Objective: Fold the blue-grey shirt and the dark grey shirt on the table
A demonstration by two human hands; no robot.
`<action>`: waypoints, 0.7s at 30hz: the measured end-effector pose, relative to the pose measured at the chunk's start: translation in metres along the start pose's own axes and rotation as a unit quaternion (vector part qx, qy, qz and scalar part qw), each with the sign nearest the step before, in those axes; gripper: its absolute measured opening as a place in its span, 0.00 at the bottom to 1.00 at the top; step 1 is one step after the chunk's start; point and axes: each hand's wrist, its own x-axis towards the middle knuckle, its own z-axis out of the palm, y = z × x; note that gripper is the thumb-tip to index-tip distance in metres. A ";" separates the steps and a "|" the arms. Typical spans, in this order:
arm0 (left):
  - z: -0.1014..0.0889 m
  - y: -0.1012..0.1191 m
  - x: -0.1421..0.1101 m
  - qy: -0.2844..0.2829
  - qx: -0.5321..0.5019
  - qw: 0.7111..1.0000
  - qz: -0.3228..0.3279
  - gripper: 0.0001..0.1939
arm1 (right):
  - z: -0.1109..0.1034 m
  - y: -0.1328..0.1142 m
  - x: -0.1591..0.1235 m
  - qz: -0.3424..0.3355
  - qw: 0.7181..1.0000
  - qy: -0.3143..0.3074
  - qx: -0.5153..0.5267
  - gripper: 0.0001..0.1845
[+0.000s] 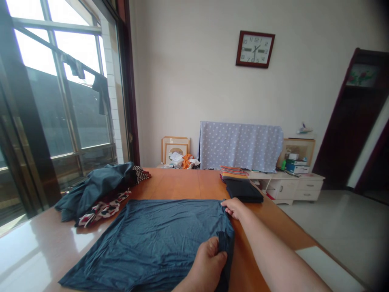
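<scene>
- Shiny brown table (179, 182) by a big window, with a clock (255, 49) up on the pale wall (182, 81).
- Big blue cloth (170, 231) lies spread on the table, near the person, with lots of little wrinkles.
- Right hand (232, 207) has its fingers pinched together on the far right corner.
- Left hand (209, 259) is closed around a bunched bit of the near right side.
- If one hand pulls harder, the cloth could go crooked.
- If the right hand bumps the folded black cloth (244, 191) close by, that could get messy.
</scene>
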 end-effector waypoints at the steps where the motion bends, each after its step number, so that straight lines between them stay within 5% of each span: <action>1: 0.000 -0.002 0.001 0.005 -0.006 1.000 -0.001 0.05 | 0.000 -0.001 0.000 -0.001 1.000 0.000 0.000 0.20; 5: -0.002 -0.001 0.001 0.020 -0.041 0.999 -0.015 0.07 | -0.004 -0.004 0.000 -0.019 1.000 -0.007 0.008 0.20; 11: -0.020 0.033 -0.017 0.059 -0.066 0.996 -0.023 0.07 | 0.003 -0.016 -0.005 -0.046 0.996 -0.054 0.052 0.16; 16: -0.052 0.063 -0.042 0.110 -0.077 0.991 0.011 0.18 | 0.036 -0.042 -0.019 -0.082 0.985 -0.108 0.103 0.04; 21: -0.093 0.074 -0.070 0.177 -0.087 0.979 0.043 0.28 | 0.089 -0.069 -0.047 -0.103 0.972 -0.172 0.124 0.03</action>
